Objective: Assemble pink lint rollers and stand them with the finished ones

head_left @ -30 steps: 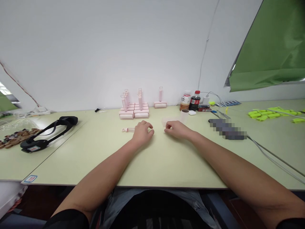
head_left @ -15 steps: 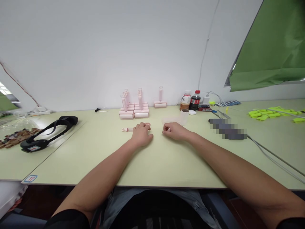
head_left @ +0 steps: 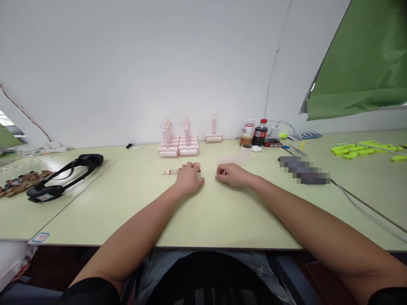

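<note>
My left hand (head_left: 188, 178) rests on the table with its fingers bent over a slim pink lint roller handle (head_left: 173, 172). The handle's looped end sticks out on the left, and a pink tip shows past the fingers. To the right, my right hand (head_left: 231, 174) lies loosely curled, thumb against the fingers, and I see nothing in it. Just beyond it is a translucent pinkish cover (head_left: 232, 158), beside a pale roll with a brown core (head_left: 246, 146). Several pink lint rollers (head_left: 188, 151) with upright handles stand by the wall, one (head_left: 214, 138) apart from the others.
A milk-tea bottle (head_left: 247, 133) and a cola bottle (head_left: 260, 132) stand at the back. A blurred dark device (head_left: 302, 170) with a cable lies right. Yellow-green pieces (head_left: 362, 149) spread farther right. A black headset (head_left: 65, 178) and brown pieces (head_left: 23, 184) lie left.
Both hands stay almost where they were, the right one a trace farther left. The view has shifted very slightly, and the pale roll's side looks fainter than before.
</note>
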`<action>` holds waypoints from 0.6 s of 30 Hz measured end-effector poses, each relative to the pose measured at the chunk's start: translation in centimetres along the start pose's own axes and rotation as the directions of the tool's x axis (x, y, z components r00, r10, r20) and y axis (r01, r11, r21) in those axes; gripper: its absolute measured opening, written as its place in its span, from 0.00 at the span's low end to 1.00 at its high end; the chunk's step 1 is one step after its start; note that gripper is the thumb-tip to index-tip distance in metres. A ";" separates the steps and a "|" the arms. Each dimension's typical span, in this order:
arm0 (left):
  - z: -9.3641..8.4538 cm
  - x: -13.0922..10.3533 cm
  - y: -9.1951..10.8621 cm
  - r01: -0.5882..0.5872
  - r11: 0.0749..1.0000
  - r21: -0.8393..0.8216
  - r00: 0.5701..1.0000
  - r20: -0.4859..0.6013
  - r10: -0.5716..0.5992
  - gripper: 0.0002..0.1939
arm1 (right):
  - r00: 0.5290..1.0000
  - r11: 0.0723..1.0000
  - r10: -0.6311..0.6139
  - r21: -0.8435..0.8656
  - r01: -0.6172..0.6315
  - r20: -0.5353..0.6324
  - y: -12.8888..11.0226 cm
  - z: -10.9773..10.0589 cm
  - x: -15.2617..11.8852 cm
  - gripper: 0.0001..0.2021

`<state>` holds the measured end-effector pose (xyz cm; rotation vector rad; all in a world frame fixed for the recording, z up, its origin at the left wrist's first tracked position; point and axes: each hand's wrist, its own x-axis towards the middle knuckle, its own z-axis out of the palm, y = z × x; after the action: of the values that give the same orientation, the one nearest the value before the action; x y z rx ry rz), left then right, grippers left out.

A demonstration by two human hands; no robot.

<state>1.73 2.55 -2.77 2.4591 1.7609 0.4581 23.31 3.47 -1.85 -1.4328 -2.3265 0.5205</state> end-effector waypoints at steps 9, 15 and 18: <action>0.0 0.0 0.0 0.000 1.000 0.010 1.000 0.004 0.000 0.19 | 1.000 0.998 0.026 0.048 -0.026 -0.002 0.3 0.3 0.3 0.07; 0.1 0.0 0.0 0.004 1.000 0.020 1.000 0.003 -0.004 0.19 | 0.999 0.998 0.036 0.057 -0.036 0.008 0.4 0.3 0.2 0.07; 0.2 0.1 0.0 0.003 1.000 0.028 1.000 0.010 -0.003 0.19 | 0.999 0.997 0.040 0.059 -0.040 0.009 0.3 0.3 0.2 0.07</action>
<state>1.83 2.62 -2.95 2.4725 1.7790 0.4223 23.33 3.80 -2.20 -1.4549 -2.2731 0.6025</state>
